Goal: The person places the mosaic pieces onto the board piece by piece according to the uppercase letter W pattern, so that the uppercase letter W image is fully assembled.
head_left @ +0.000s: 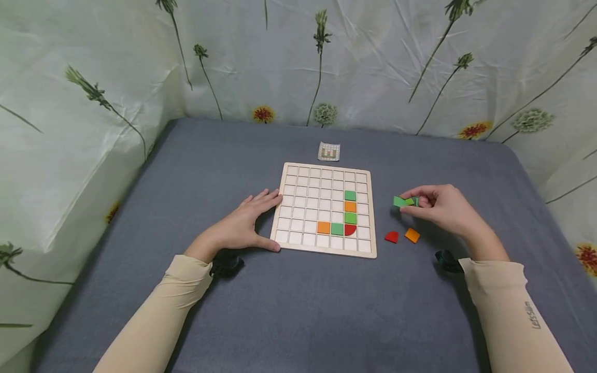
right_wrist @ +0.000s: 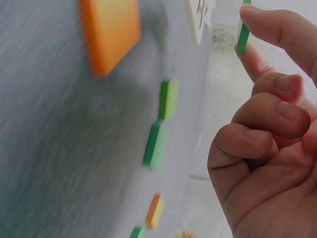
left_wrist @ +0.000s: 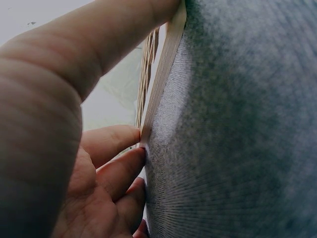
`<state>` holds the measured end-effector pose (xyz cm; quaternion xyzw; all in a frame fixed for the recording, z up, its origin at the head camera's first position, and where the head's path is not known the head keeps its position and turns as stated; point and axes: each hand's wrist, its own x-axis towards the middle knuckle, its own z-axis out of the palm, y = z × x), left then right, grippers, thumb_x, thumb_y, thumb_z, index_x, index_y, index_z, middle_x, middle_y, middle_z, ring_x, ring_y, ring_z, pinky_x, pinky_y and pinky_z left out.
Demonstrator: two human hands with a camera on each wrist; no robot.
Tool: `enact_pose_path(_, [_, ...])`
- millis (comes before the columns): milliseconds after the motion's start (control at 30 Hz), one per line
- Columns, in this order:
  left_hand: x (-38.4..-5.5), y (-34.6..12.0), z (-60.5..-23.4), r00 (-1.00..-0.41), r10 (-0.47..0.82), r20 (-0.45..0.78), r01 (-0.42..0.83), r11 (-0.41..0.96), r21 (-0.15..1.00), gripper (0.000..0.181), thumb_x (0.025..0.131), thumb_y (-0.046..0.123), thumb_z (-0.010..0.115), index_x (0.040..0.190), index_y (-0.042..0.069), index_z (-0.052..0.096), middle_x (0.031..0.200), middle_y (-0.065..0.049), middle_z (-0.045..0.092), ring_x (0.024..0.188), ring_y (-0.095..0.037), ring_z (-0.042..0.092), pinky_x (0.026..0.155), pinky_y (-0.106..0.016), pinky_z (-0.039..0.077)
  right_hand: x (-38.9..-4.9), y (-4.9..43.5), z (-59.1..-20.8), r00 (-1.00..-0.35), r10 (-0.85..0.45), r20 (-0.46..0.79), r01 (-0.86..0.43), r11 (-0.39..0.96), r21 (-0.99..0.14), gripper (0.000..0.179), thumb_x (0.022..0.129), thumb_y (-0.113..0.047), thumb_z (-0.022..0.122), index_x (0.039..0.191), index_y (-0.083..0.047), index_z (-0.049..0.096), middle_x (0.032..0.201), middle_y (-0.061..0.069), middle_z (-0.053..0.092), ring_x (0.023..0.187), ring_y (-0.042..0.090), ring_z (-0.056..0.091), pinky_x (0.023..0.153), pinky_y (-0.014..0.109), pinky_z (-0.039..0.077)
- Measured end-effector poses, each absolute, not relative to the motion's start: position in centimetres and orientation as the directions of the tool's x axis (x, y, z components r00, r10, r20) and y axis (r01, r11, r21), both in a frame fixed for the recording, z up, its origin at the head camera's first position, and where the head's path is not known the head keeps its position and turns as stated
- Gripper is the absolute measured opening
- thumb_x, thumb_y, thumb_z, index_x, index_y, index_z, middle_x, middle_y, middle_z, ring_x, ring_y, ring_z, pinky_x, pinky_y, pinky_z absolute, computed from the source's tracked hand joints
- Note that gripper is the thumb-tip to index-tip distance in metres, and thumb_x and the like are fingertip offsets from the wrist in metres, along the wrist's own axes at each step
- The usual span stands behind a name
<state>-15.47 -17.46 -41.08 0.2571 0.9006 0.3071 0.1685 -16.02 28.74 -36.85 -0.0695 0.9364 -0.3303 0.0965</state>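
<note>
My left hand [head_left: 240, 223] lies at the left side of a wooden grid board [head_left: 298, 245], its fingertips on the left edge and the thumb at the near left corner. In the left wrist view those spread fingers [left_wrist: 116, 141] touch the board's side [left_wrist: 161, 89]. To the right of the board, my right hand [head_left: 445, 207] pinches a green tile [head_left: 398, 201] between thumb and index finger, raised over the cloth. The right wrist view has this green tile [right_wrist: 243, 29] edge-on, the other fingers curled into the palm. Several coloured tiles sit in the board's cells, including a red quarter-round tile [head_left: 350, 229].
A small pattern card [head_left: 328, 152] lies beyond the board. Near the right hand, a red tile [head_left: 392, 237] and an orange tile [head_left: 412, 235] rest on the grey cloth. A light green tile [right_wrist: 168, 99] and others lie farther off. Flowered fabric [head_left: 289, 67] hangs behind the table.
</note>
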Motion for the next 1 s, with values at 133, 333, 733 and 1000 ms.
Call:
enact_pose_path(133, [-15.5,-17.4,-41.1,-0.810,0.568,-0.145,0.362,0.680,0.637,0.119,0.077,0.042,0.098,0.170,0.011,0.032,0.181,-0.008,0.022,0.170,-0.033,0.010,0.136,-0.061,0.004,-16.4,27.2,-36.5,-0.970,-0.202,-0.133,-0.070,0.760,-0.646,0.037,0.094,-0.034,0.085,0.117,-0.006,0.078,0.071,-0.003,0.045,0.061,0.008,0.039,0.054,0.030,0.031])
enact_pose_path(333, [-15.5,-17.4,-41.1,-0.808,0.570,-0.148,0.365,0.682,0.634,0.120,0.076,0.042,0.098,0.170,0.011,0.031,0.181,-0.007,0.021,0.170,-0.031,0.010,0.137,-0.059,0.004,-16.9,24.5,-36.6,-0.964,-0.229,-0.134,-0.077,0.724,-0.685,0.033,0.094,-0.029,0.085,0.117,-0.007,0.077,0.070,-0.001,0.042,0.059,0.011,0.034,0.054,0.028,0.030])
enact_pose_path(733, [-15.6,-17.6,-41.3,-0.808,0.574,-0.133,0.375,0.675,0.636,0.119,0.076,0.044,0.098,0.169,0.008,0.033,0.180,-0.012,0.023,0.169,-0.036,0.012,0.135,-0.064,0.005,-17.9,19.7,-38.1,-0.943,-0.307,-0.131,-0.128,0.695,-0.707,0.026,0.092,-0.025,0.086,0.113,-0.011,0.080,0.070,-0.002,0.041,0.065,0.015,0.037,0.061,0.029,0.031])
enact_pose_path(1000, [-15.6,-17.7,-41.3,-0.810,0.571,-0.135,0.370,0.675,0.638,0.120,0.076,0.044,0.098,0.170,0.008,0.032,0.180,-0.011,0.023,0.169,-0.036,0.011,0.136,-0.063,0.005,-18.4,17.4,-39.1,-0.927,-0.348,-0.140,-0.147,0.680,-0.718,0.023,0.091,-0.025,0.087,0.112,-0.016,0.081,0.068,-0.003,0.044,0.064,0.015,0.039,0.061,0.029,0.034])
